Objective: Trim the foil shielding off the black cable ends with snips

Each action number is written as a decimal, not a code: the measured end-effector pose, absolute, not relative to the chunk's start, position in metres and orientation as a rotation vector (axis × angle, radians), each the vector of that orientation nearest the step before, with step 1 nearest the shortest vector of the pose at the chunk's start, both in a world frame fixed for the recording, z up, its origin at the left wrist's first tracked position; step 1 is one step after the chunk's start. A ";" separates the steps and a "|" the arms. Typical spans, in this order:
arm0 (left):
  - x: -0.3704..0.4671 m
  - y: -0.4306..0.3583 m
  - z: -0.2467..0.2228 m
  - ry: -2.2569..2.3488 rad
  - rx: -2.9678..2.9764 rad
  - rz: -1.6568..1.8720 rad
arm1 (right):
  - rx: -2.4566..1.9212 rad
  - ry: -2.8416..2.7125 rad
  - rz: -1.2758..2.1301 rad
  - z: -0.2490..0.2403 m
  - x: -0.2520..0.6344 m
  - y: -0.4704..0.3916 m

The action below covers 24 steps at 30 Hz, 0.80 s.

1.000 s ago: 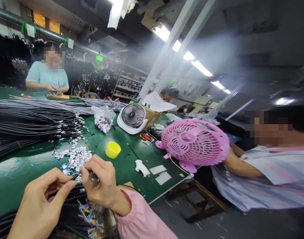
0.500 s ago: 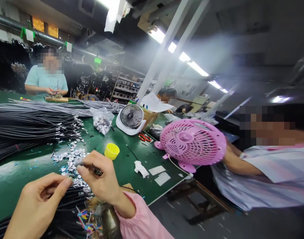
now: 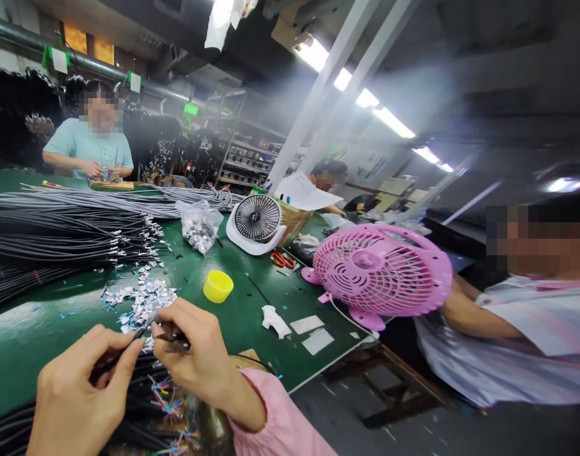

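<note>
My left hand [image 3: 83, 389] pinches a thin black cable [image 3: 140, 331] between thumb and forefinger. My right hand [image 3: 201, 354] is closed close beside it, its fingertips at the cable's end. A small dark metal tool [image 3: 178, 342] lies within the curled right fingers; its kind is mostly hidden. Below both hands are black cables [image 3: 142, 434] with stripped, multicoloured wire ends [image 3: 170, 408]. Just beyond the fingers lies a heap of silvery foil scraps [image 3: 149, 297] with bits of blue among them.
A yellow cap [image 3: 218, 286], a white fan [image 3: 257, 218], red-handled scissors [image 3: 283, 259] and a bag of small parts [image 3: 199, 229] are on the green table. Bundled cables [image 3: 66, 237] lie left. A pink fan [image 3: 382, 269] and a co-worker [image 3: 513, 335] are at right.
A black cable now shows between my left fingers, and its end meets my right fingertips. The two hands have come closer together. The view has shifted slightly.
</note>
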State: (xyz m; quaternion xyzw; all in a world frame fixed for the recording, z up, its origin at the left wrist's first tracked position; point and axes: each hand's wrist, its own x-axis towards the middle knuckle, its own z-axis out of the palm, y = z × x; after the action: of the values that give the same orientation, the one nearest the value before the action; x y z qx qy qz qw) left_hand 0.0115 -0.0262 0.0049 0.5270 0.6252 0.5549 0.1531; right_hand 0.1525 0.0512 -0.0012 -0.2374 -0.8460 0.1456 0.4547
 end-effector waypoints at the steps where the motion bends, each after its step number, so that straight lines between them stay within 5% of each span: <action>1: 0.009 -0.024 0.004 1.757 1.464 1.542 | -0.594 -2.075 0.371 -0.003 0.152 0.050; 20: 0.008 -0.025 0.006 1.711 1.384 1.525 | -0.553 -2.046 0.345 0.005 0.155 0.047; 24: 0.006 -0.025 0.007 1.576 1.309 1.446 | -0.624 -1.928 0.644 0.003 0.152 0.045</action>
State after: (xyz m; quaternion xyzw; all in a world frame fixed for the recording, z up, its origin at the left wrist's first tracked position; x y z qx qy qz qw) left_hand 0.0061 -0.0247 0.0069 0.4958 0.5972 0.5480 0.3118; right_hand 0.1518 0.0448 0.0027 -0.2565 -0.7925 0.2647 0.4859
